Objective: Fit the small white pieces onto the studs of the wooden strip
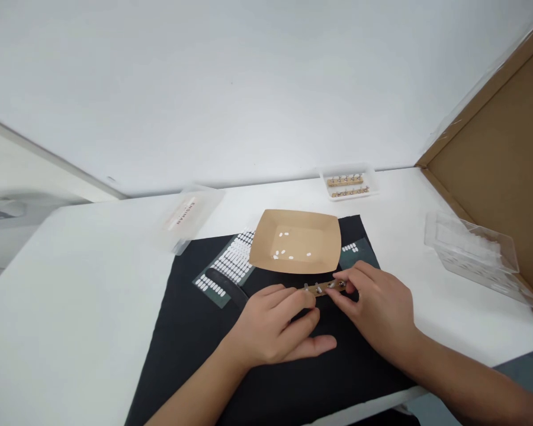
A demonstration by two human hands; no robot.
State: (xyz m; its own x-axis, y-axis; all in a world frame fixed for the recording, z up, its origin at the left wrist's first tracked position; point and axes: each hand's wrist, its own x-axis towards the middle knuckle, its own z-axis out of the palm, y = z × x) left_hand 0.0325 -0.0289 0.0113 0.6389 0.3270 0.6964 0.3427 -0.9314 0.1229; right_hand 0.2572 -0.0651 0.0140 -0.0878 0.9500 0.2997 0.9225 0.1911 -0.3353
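A small brown strip (pixel 325 287) with several metal pins lies over the black mat (pixel 195 349), just in front of a brown paper tray (pixel 326 228). My left hand (pixel 275 325) pinches its left end, fingers closed on it. My right hand (pixel 377 305) grips its right end with thumb and fingers. The tray holds several small white oval pieces (pixel 288 253). A dark sheet of white oval stickers (pixel 228 266) lies to the left of the tray, partly under it.
A clear lidded box (pixel 186 219) lies at the back left. A small clear tray with two more pinned strips (pixel 349 183) sits at the back. A clear plastic container (pixel 475 251) stands at the right beside a cardboard panel (pixel 501 160).
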